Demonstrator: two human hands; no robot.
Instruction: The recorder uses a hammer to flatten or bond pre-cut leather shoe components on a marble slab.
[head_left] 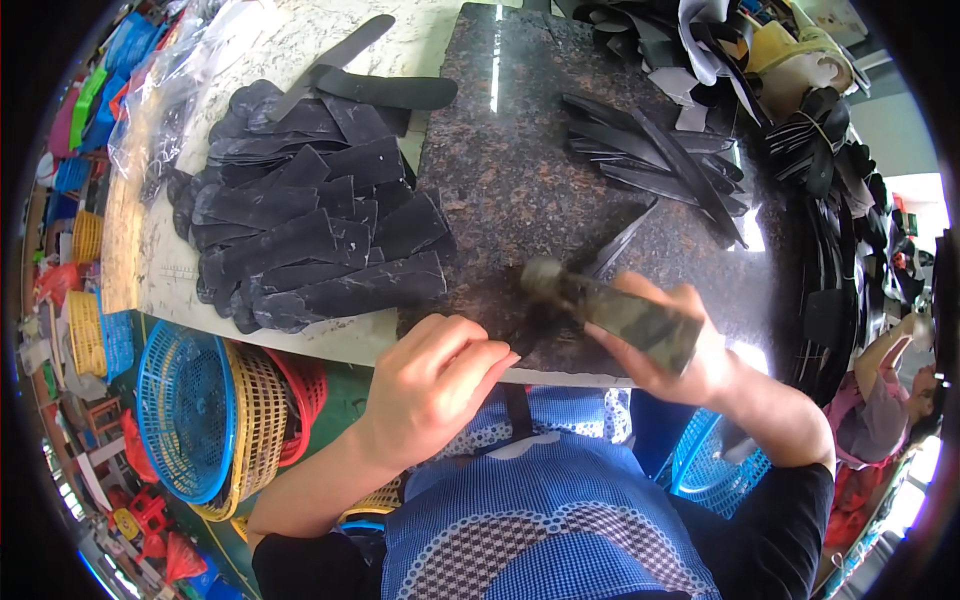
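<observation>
Wrapped round one blurred hammer (632,318), my right hand (712,358) is above one speckled slab (510,170), my left hand (432,388) pinched together, whether on anything I cannot tell, near one black heap (290,225).

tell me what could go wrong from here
The tool in the right hand is near the left hand, so a slip could catch its fingers. The loose black pile sits close to the front edge of the table, so a knock might send pieces off.
</observation>
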